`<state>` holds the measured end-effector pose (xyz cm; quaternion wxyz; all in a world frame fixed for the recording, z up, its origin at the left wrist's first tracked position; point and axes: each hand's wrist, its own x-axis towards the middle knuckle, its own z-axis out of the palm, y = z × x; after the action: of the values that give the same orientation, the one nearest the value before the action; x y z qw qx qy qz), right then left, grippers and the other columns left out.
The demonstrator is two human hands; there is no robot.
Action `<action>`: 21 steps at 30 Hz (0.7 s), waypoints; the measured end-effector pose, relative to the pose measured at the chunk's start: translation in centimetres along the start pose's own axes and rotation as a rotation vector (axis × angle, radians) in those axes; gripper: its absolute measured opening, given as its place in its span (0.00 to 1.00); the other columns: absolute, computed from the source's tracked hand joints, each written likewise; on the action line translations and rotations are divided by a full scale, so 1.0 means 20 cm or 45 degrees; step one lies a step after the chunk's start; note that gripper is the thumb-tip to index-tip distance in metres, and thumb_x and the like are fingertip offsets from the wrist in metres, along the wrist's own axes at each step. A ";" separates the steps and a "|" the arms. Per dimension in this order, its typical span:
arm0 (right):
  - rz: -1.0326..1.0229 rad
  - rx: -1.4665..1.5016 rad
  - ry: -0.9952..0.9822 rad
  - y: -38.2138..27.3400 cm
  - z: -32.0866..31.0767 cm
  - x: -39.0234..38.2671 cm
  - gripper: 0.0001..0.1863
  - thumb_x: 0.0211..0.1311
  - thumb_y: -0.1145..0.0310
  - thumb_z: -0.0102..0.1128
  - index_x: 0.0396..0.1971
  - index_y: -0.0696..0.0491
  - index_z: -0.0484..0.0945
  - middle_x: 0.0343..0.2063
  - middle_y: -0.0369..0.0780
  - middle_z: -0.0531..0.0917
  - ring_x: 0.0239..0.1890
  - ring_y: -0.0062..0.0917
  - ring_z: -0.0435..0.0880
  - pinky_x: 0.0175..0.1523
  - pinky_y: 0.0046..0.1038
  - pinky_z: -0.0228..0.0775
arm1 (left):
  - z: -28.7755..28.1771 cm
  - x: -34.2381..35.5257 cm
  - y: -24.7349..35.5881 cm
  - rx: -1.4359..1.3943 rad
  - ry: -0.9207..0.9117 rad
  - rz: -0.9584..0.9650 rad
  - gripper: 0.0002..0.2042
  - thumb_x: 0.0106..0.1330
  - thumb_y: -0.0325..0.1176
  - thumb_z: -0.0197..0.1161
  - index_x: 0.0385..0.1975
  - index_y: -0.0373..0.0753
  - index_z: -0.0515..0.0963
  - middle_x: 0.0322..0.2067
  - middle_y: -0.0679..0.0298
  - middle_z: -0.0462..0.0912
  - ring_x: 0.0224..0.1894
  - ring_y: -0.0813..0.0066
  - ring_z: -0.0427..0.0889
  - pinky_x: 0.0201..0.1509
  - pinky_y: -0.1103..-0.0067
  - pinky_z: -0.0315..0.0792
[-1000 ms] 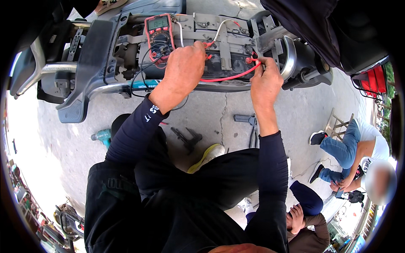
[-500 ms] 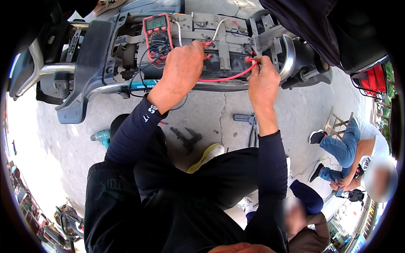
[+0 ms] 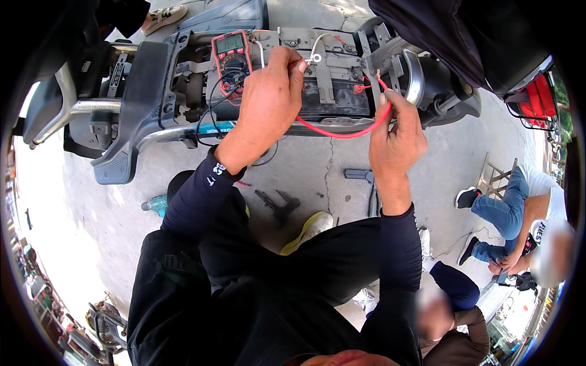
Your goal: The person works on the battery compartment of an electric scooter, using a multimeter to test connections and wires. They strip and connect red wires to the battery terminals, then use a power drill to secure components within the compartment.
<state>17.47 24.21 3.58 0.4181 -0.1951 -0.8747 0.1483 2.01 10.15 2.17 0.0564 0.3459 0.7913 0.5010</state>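
My left hand [image 3: 268, 97] is closed on one end of a red wire [image 3: 351, 135]; a silvery ring terminal [image 3: 316, 58] sticks out past its thumb. The wire sags in a curve to my right hand [image 3: 398, 137], which pinches it near its other end. Bare copper strands [image 3: 378, 74] show at that tip. Both hands are over a row of dark batteries [image 3: 339, 105] in the open frame of a scooter [image 3: 137, 85]. A red and black multimeter [image 3: 231, 44] lies on the frame, left of my left hand. A red-covered battery terminal [image 3: 359, 89] sits between my hands.
On the concrete floor [image 3: 305, 168] lie a dark clamp-like tool [image 3: 278, 204], a long-handled tool [image 3: 360, 174] and a teal power drill [image 3: 155, 205]. A person in jeans [image 3: 513, 207] sits at the right, another person [image 3: 452, 329] at lower right. A shoe [image 3: 165, 18] stands beyond the scooter.
Both wire ends have come away from the batteries. My right hand has shifted right and lower, its wire tip pointing up. The ring terminal by my left hand now shows clearly.
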 end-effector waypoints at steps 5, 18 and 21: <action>-0.217 0.222 -0.064 -0.07 0.00 -0.04 0.17 0.53 0.84 0.68 0.43 0.53 0.81 0.35 0.41 0.88 0.32 0.32 0.88 0.36 0.27 0.81 | 0.00 0.00 0.07 -1.238 -0.226 -0.570 0.08 0.73 0.35 0.60 0.38 0.39 0.71 0.22 0.72 0.69 0.22 0.83 0.69 0.27 0.82 0.62; -0.246 0.271 -0.022 -0.12 0.00 -0.05 0.16 0.51 0.84 0.70 0.40 0.55 0.80 0.36 0.40 0.88 0.35 0.31 0.89 0.37 0.27 0.82 | 0.00 -0.04 0.15 -1.060 -0.435 -0.491 0.11 0.69 0.37 0.68 0.35 0.35 0.80 0.20 0.77 0.68 0.19 0.90 0.60 0.22 0.84 0.51; -0.302 0.195 -0.012 -0.13 0.00 -0.06 0.13 0.53 0.83 0.69 0.39 0.56 0.80 0.36 0.42 0.89 0.35 0.32 0.90 0.38 0.27 0.82 | 0.01 -0.03 0.11 -1.024 -0.457 -0.516 0.12 0.70 0.38 0.68 0.31 0.36 0.79 0.18 0.78 0.66 0.19 0.91 0.58 0.21 0.83 0.50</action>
<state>17.56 21.39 3.93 0.4422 -0.0570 -0.8797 0.1650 3.71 10.52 3.66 0.4176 0.2165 0.5640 0.6787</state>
